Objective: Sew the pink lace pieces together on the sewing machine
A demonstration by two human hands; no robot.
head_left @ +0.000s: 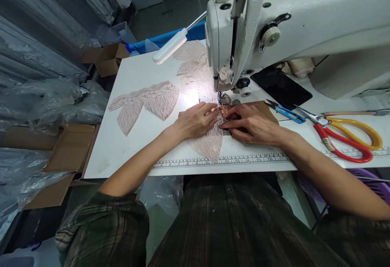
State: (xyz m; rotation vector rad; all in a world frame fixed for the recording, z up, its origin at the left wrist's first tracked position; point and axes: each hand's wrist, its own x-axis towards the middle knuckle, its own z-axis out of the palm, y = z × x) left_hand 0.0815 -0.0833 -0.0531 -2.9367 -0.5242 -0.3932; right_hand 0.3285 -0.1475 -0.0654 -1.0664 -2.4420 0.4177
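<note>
A pale pink lace piece [210,147] lies under the needle area of a white sewing machine [217,56], its pointed end toward the table's front edge. My left hand [198,120] rests on this lace just left of the presser foot [219,98], fingers stretched out and lying flat. On the other side, my right hand [248,124] has thumb and fingers pinched at the lace's right edge, close to the foot. The fingertips partly hide what they grip. More lace [191,64] is spread behind the needle, and a separate lace piece [146,102] lies to the left.
Right of my right hand lie blue thread snips [288,113], red-and-yellow-handled scissors [347,135] and a black phone-like slab [282,86]. A printed ruler [243,160] runs along the table's front. A lamp [170,47] shines from behind. Cardboard boxes [71,147] stand left of the table.
</note>
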